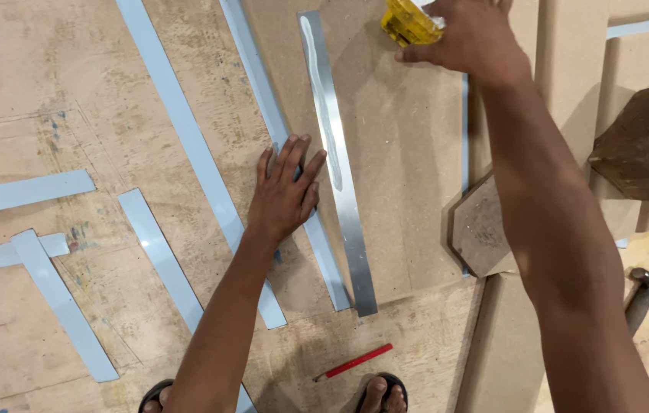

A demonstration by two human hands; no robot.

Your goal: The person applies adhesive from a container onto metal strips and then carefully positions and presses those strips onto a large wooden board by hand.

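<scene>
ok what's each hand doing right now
left hand: open, flat on a pale blue strip
right hand: closed on a yellow container

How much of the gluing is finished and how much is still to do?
Done, it seems: a whitish line of glue runs down the upper half of the shiny metal strip. In hand: the right hand holds a yellow glue bottle near the strip's top, while the left hand presses flat on a pale blue strip beside it. Left: the metal strip's lower half looks bare, and other blue strips lie loose.
</scene>
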